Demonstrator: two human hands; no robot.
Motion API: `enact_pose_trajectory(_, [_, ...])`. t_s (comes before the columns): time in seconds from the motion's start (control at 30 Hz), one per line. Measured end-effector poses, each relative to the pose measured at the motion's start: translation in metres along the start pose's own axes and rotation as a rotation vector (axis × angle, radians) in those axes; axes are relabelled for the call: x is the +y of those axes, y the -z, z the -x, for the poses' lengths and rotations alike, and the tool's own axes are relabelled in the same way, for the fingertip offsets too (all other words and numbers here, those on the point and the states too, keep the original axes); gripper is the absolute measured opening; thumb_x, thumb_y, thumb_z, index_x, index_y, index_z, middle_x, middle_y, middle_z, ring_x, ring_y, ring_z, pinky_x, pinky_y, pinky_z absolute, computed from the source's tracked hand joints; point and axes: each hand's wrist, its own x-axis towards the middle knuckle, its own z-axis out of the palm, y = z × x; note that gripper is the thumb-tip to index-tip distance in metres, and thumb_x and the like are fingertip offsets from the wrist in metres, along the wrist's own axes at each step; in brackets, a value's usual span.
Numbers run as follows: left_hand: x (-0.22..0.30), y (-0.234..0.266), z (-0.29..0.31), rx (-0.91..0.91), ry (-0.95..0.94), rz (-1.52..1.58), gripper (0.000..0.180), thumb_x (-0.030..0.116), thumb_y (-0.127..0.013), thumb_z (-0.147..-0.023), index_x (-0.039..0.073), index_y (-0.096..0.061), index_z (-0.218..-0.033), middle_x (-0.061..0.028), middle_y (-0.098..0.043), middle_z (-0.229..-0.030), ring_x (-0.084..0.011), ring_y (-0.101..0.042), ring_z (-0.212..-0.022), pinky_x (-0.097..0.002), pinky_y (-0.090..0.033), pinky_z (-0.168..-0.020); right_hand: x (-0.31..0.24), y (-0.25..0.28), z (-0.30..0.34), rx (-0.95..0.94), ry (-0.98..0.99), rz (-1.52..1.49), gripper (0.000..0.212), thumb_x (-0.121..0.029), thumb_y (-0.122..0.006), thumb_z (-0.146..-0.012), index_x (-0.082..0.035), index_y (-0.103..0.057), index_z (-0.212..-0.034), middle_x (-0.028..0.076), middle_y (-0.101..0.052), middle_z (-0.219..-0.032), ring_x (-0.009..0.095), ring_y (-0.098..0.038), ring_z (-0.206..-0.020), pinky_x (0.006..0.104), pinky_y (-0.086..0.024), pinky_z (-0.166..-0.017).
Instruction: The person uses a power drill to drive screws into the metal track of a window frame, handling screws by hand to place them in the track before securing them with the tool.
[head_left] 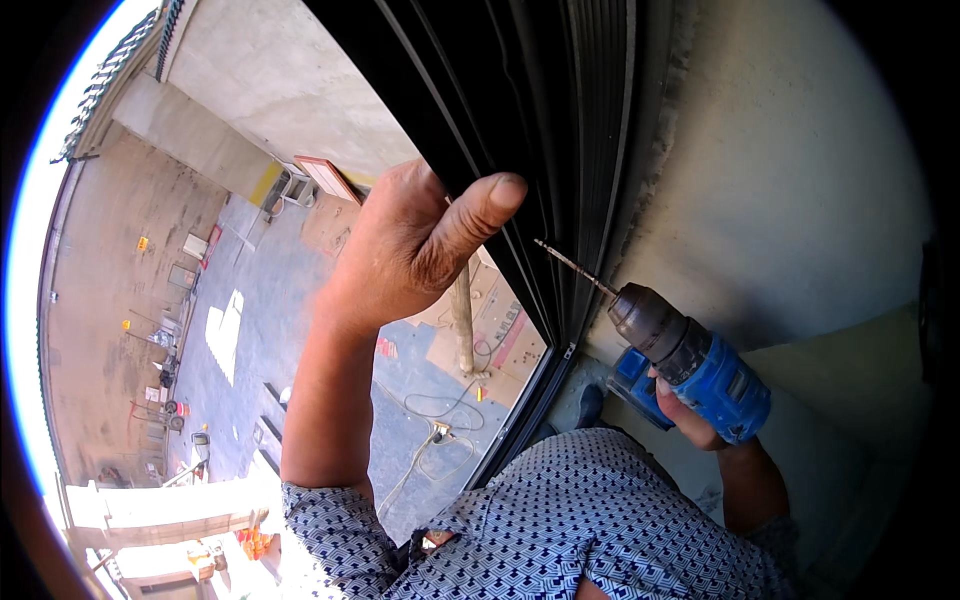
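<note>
My left hand (400, 245) is raised at the edge of a black metal frame (520, 130). Its thumb lies across the inner face, and the fingers are hidden on the far side, apparently curled around the edge. A round wooden stick (462, 320) shows below the thumb; whether the hand also holds it, I cannot tell. My right hand (688, 412) grips a blue cordless drill (715, 385) by its handle. A long thin drill bit (575, 265) in its dark chuck points up and left toward the frame's grooves, its tip apparently just short of them.
A plastered wall (790, 170) rises close on the right. Beyond the frame, down on the left, lies a grey courtyard floor (290, 330) with a coiled cable (440, 432), flattened cardboard (490, 340) and dark metal bars (268, 435). Tools line the far wall.
</note>
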Motion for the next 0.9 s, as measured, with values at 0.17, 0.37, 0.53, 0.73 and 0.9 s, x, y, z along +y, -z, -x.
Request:
enact_pose_trajectory(0.17, [-0.043, -0.025, 0.023, -0.091, 0.125, 0.087, 0.054, 0.053, -0.057, -0.101, 0.000, -0.064, -0.102, -0.0058, -0.061, -0.083, -0.0178, -0.059, -0.079, -0.0314, -0.049, -0.070, 0.005, -0.001, -0.002, 0.015, 0.158, 0.076, 0.010, -0.016, -0.074, -0.084, -0.013, -0.065, -0.086, -0.006, -0.064, -0.076, 0.005, -0.056, -0.059, 0.0227, -0.044, -0.052])
enact_pose_trajectory(0.37, [-0.018, -0.068, 0.037, 0.325, -0.004, -0.072, 0.028, 0.025, -0.062, -0.103, -0.002, -0.065, -0.108, -0.0129, -0.063, -0.099, -0.0214, -0.064, -0.086, -0.0302, -0.052, -0.076, -0.019, 0.008, -0.021, 0.027, 0.191, 0.041, 0.016, -0.007, -0.077, -0.079, -0.012, -0.063, -0.073, -0.007, -0.062, -0.066, 0.004, -0.056, -0.054, 0.0205, -0.044, -0.049])
enact_pose_trajectory(0.53, [-0.031, -0.077, 0.048, 0.448, 0.013, 0.032, 0.021, 0.011, -0.073, -0.094, -0.001, -0.069, -0.111, -0.0124, -0.068, -0.104, -0.0200, -0.066, -0.088, -0.0309, -0.055, -0.077, -0.024, 0.005, -0.023, 0.059, 0.100, -0.064, 0.018, -0.007, -0.080, -0.076, -0.012, -0.063, -0.071, -0.005, -0.064, -0.067, 0.006, -0.060, -0.056, 0.0222, -0.047, -0.051])
enact_pose_trajectory(0.73, [-0.036, -0.088, 0.066, 0.449, 0.044, -0.007, 0.028, 0.007, -0.074, -0.091, -0.002, -0.068, -0.117, -0.0141, -0.068, -0.116, -0.0222, -0.069, -0.098, -0.0325, -0.056, -0.085, -0.003, -0.005, -0.003, -0.085, 0.198, 0.140, 0.020, -0.018, -0.077, -0.081, -0.012, -0.062, -0.093, 0.002, -0.063, -0.090, 0.018, -0.059, -0.072, 0.0311, -0.049, -0.071])
enact_pose_trajectory(0.9, [-0.092, -0.142, 0.134, 0.391, 0.284, -0.081, 0.021, 0.015, -0.069, -0.096, 0.002, -0.070, -0.112, -0.0170, -0.068, -0.108, -0.0266, -0.069, -0.091, -0.0357, -0.055, -0.079, 0.017, -0.023, 0.031, -0.441, 0.270, 0.756, 0.014, -0.022, -0.070, -0.087, -0.014, -0.058, -0.088, -0.005, -0.054, -0.074, 0.007, -0.051, -0.058, 0.0203, -0.044, -0.058])
